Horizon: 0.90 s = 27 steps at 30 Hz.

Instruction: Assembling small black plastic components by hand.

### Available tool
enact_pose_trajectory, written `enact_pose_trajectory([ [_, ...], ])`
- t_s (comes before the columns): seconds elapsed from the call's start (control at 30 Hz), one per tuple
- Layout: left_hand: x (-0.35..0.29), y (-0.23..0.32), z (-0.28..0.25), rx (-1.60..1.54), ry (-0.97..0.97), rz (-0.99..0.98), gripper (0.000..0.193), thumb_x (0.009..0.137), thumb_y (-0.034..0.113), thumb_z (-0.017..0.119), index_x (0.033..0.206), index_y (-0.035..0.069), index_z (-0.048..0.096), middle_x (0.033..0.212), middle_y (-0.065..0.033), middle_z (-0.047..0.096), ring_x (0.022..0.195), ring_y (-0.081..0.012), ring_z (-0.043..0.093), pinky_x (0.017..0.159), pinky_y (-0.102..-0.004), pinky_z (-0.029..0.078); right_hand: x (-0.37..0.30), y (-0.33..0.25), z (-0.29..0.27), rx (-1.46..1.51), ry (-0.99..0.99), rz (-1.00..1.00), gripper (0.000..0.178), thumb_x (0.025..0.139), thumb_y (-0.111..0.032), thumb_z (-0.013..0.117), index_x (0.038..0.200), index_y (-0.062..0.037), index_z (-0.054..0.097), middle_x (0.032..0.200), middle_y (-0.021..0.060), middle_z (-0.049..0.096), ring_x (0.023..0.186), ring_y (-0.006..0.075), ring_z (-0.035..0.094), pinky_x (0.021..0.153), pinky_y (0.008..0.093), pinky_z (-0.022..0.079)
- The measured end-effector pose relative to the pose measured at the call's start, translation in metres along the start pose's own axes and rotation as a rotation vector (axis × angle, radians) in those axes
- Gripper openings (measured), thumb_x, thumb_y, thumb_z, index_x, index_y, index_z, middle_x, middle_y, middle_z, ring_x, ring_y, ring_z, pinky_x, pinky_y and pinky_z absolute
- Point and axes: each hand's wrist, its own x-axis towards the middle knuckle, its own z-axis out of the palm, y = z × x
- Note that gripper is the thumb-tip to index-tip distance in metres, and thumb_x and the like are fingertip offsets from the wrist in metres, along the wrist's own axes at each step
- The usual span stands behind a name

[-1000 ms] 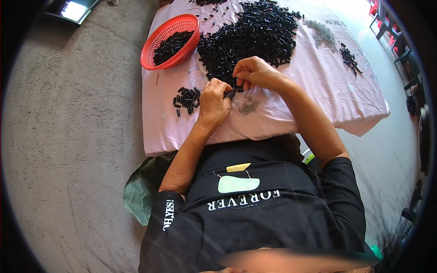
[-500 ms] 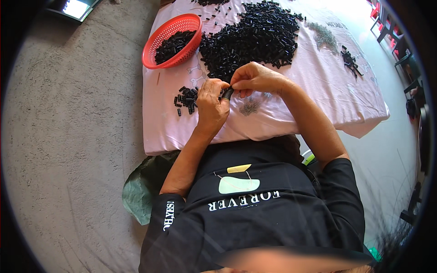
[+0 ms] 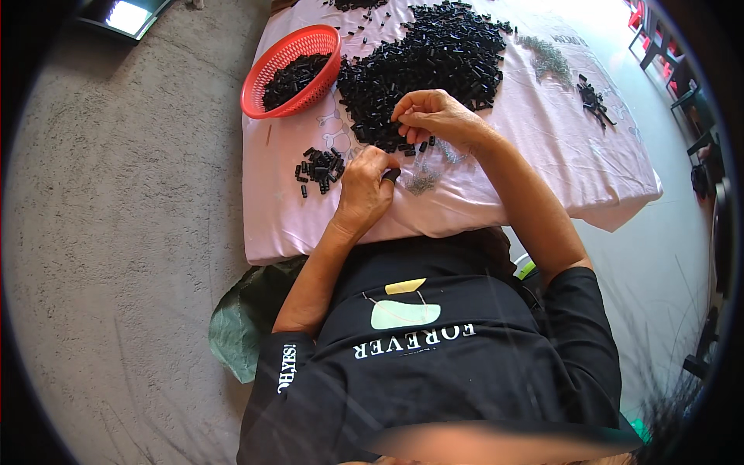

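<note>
My left hand (image 3: 366,190) is closed low over the pink cloth, just right of a small heap of short black tubular pieces (image 3: 319,168). Dark material (image 3: 391,175) shows at its thumb; whether this is a thumb cover or a held piece is unclear. My right hand (image 3: 443,120) is pinched at the near edge of a large pile of black pieces (image 3: 434,58). Something tiny and dark may sit between its fingertips, too small to name. Between and below the hands lies a little cluster of thin silvery metal parts (image 3: 422,181).
A red plastic basket (image 3: 325,85) holding more black pieces stands at the table's far left. Toward the right lie a larger silvery cluster (image 3: 549,60) and several dark longer pieces (image 3: 595,105). The pink tablecloth (image 3: 291,225) hangs over the near edge. Chairs (image 3: 659,50) stand beyond.
My hands have come apart. The right has moved slightly up toward the big pile, and the left has dropped a little nearer to me.
</note>
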Motion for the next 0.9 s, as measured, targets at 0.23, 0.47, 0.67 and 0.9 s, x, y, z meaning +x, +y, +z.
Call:
enact_pose_trajectory([
  [0.23,-0.004,0.01,-0.001,0.016,-0.074,0.018,0.018,0.068,-0.001,0.057,0.084,0.003,0.064,0.087,-0.0128,0.061,0.087,-0.0346,0.059,0.077,-0.0442,0.046,0.001,0.004,0.001,-0.009,-0.076,0.005,0.013,0.093,-0.006,0.059,0.104,-0.0014,0.065,0.084,0.0015,0.066,0.072,0.0065,0.063,0.066,0.0204,0.052],
  [0.47,0.0,0.012,-0.003,-0.044,0.032,-0.046,0.014,0.074,-0.002,0.059,0.087,0.001,0.059,0.085,-0.0151,0.062,0.083,-0.0363,0.061,0.074,-0.044,0.048,0.001,0.004,0.003,-0.041,-0.116,0.039,0.013,0.091,-0.005,0.062,0.103,-0.0006,0.067,0.085,0.0017,0.067,0.074,0.0065,0.064,0.068,0.0203,0.052],
  [0.67,0.011,0.023,-0.019,-0.157,0.205,-0.172,0.022,0.074,-0.008,0.054,0.094,0.0,0.059,0.08,-0.0136,0.063,0.074,-0.0244,0.065,0.072,-0.0341,0.052,-0.004,0.0,0.005,0.028,-0.149,0.065,0.016,0.09,-0.005,0.064,0.104,0.001,0.068,0.087,0.003,0.068,0.075,0.0071,0.065,0.069,0.02,0.053],
  [0.9,0.012,0.022,-0.018,-0.186,0.199,-0.165,0.023,0.074,-0.01,0.055,0.094,0.0,0.059,0.082,-0.0132,0.063,0.074,-0.0241,0.065,0.072,-0.0335,0.052,-0.005,-0.002,0.007,0.04,-0.203,0.065,0.016,0.09,-0.005,0.064,0.105,0.0019,0.067,0.086,0.0036,0.069,0.075,0.0074,0.065,0.069,0.0201,0.053],
])
